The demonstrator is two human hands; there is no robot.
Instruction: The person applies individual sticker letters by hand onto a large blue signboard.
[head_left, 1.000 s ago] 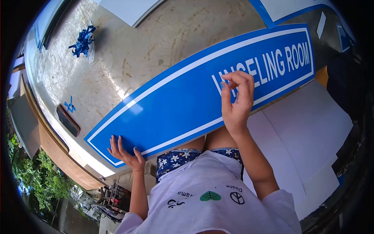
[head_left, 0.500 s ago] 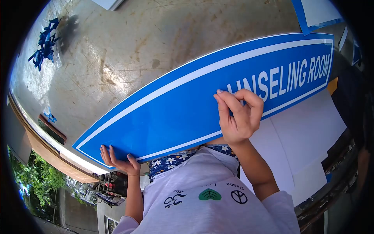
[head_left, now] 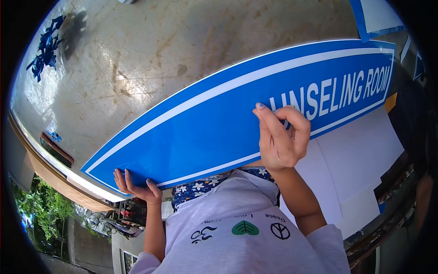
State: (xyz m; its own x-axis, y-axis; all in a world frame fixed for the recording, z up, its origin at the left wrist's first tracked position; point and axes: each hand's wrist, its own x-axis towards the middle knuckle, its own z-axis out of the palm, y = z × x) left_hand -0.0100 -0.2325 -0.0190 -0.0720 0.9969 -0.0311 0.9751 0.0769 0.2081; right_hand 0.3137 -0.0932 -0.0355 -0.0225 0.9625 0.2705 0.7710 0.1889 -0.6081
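A long blue sign (head_left: 205, 128) with a white border line lies across a worn metal table. White letters reading "UNSELING ROOM" (head_left: 342, 89) show on its right part; my right hand covers the area just left of them. My right hand (head_left: 285, 137) is over the sign's middle with thumb and index fingertips pinched together; whatever is between them is too small to make out. My left hand (head_left: 139, 187) rests at the sign's near left corner, its fingers stretched out and spread on the blue surface.
The table (head_left: 150, 59) is stained and scratched. Blue scraps (head_left: 46, 50) lie at its far left, with a smaller blue bit (head_left: 55, 136) near a dark phone-like object (head_left: 57, 148). White sheets (head_left: 346, 160) are at the right. Another blue-edged panel (head_left: 376, 18) overlaps the top right.
The view has shifted slightly. My right hand stays pinched in nearly the same place, a little lower on the letters' left end. My left hand stays on the corner.
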